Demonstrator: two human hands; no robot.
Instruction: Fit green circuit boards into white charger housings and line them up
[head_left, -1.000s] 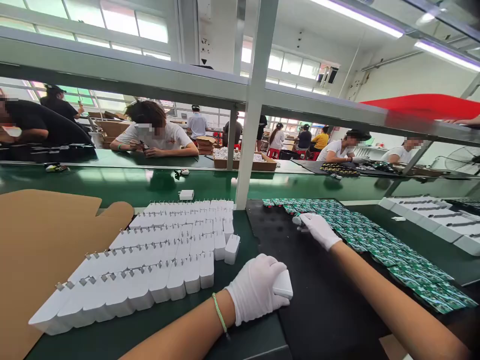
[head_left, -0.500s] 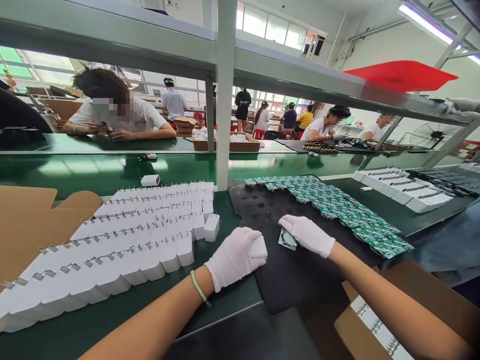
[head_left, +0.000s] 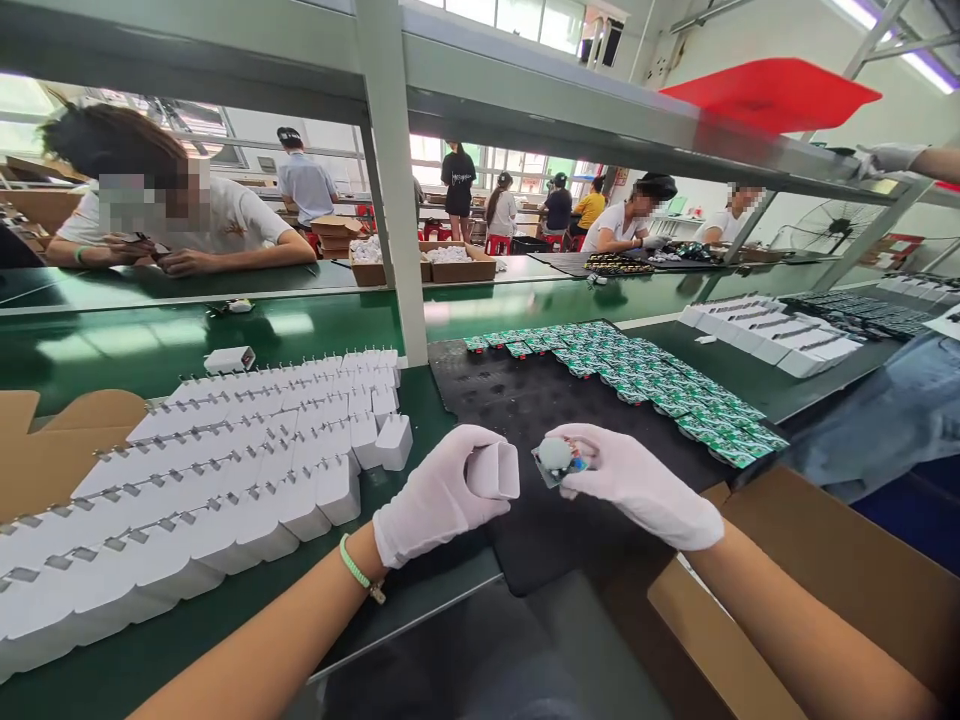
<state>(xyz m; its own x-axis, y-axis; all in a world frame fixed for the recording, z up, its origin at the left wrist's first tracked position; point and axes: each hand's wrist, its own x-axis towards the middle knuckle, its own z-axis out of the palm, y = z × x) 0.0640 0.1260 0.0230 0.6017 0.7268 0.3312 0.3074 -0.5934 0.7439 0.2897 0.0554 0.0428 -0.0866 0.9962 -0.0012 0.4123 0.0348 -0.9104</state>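
Observation:
Wearing a white glove, my left hand (head_left: 442, 495) is closed around a white plastic charger housing (head_left: 496, 470), its open end tilted toward the right. My right hand (head_left: 626, 480), also gloved, pinches a small circuit board (head_left: 556, 460) by its right edge; a round pale component and a bit of blue show on it. A short gap separates board and housing, both held above the black mat (head_left: 525, 550). Rows of white housings with metal prongs (head_left: 247, 470) stand to the left of my left hand. Beyond my right hand lie rows of green circuit boards (head_left: 630, 375).
Cardboard boxes stand at the lower right (head_left: 832, 540) and far left (head_left: 67, 435). A shelf post (head_left: 390, 190) rises behind the mat, and a red tray (head_left: 772, 95) rests on the shelf. Co-workers sit across the green belt (head_left: 322, 318); a gloved hand (head_left: 889, 158) touches the shelf at right.
My right hand has lifted the circuit board off the mat and turned it. My left hand has rotated the housing so its opening shows. The view has shifted to the right.

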